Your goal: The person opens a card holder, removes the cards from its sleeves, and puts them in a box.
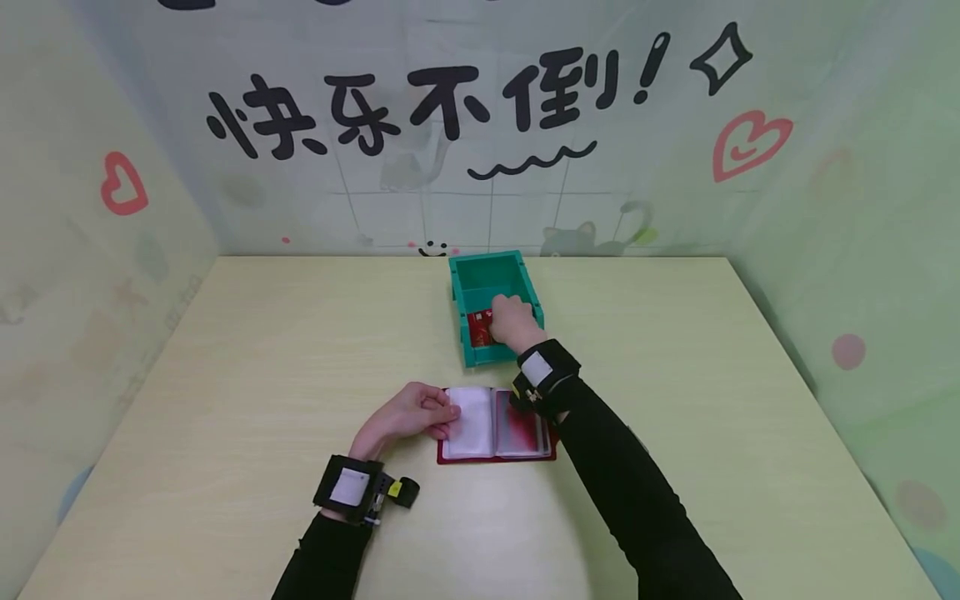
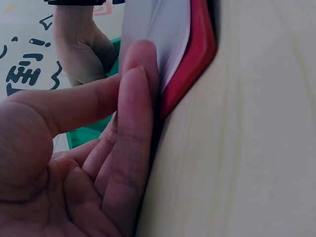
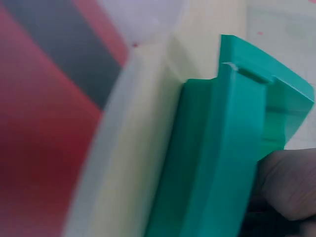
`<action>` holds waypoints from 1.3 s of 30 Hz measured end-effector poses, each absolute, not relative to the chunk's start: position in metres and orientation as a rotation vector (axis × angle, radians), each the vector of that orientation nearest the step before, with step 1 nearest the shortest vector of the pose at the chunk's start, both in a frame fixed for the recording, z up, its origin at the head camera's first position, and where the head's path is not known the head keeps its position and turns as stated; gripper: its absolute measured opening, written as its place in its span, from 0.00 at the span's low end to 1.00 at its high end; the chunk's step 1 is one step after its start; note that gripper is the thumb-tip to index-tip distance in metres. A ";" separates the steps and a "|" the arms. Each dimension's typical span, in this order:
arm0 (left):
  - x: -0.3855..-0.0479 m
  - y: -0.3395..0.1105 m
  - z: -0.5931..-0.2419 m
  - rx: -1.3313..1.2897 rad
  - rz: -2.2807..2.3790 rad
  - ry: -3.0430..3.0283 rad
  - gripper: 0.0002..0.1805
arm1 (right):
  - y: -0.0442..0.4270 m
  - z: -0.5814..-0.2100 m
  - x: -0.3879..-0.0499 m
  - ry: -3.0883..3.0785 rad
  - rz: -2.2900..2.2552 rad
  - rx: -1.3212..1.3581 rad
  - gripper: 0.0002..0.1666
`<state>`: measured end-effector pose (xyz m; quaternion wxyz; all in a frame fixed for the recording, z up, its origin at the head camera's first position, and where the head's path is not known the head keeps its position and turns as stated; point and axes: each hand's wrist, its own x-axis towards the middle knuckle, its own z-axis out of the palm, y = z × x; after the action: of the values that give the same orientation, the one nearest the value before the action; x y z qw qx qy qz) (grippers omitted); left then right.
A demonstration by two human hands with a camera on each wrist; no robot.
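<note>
A small photo album (image 1: 472, 425) with a red cover and pale sleeve pages lies open on the table, a red-and-grey picture showing through its right side. At its left edge my left hand (image 1: 416, 410) pinches the white page between thumb and finger; the left wrist view shows the red cover (image 2: 197, 54) beside those fingers. My right hand (image 1: 515, 323) reaches into a teal plastic box (image 1: 489, 268) beyond the album, over red cards (image 1: 478, 329) at the near end. Its fingertips are hidden, so what it grips there does not show.
The pale wooden table (image 1: 262, 375) reaches back to a printed wall sheet (image 1: 420, 167) with large black lettering. More printed sheet stands along both sides. The right forearm passes over the album's right edge, its wrist camera (image 1: 525, 392) hanging close above the page.
</note>
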<state>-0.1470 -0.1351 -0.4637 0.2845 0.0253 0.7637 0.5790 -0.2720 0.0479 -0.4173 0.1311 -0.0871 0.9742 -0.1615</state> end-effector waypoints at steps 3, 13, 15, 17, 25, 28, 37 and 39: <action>-0.147 -0.135 -0.464 0.067 1.545 2.044 0.09 | 0.048 -0.418 -0.269 2.837 -0.469 -0.267 0.11; -0.146 -0.136 -0.464 0.056 1.547 2.050 0.09 | 0.045 -0.419 -0.262 2.871 -0.524 -0.290 0.12; -0.146 -0.136 -0.464 0.057 1.547 2.049 0.09 | 0.046 -0.418 -0.258 2.888 -0.554 -0.318 0.10; -0.145 -0.136 -0.463 0.057 1.544 2.052 0.10 | 0.048 -0.415 -0.253 2.909 -0.590 -0.364 0.05; -0.145 -0.136 -0.462 0.082 1.548 2.053 0.11 | 0.067 -0.394 -0.220 3.021 -0.845 -0.567 0.11; -0.145 -0.135 -0.462 0.086 1.548 2.056 0.12 | 0.081 -0.393 -0.205 3.012 -0.986 -0.600 0.13; -0.142 -0.129 -0.459 0.023 1.552 2.115 0.26 | 0.118 -0.424 -0.163 2.850 -1.155 -0.644 0.11; -0.141 -0.128 -0.458 0.016 1.521 2.166 0.28 | 0.122 -0.434 -0.158 2.837 -1.133 -0.652 0.11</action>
<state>-0.1408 -0.1278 -0.4583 0.2451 0.0059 0.7934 0.5572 -0.1582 0.1222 -0.4342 0.0089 -0.2087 0.9082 -0.3628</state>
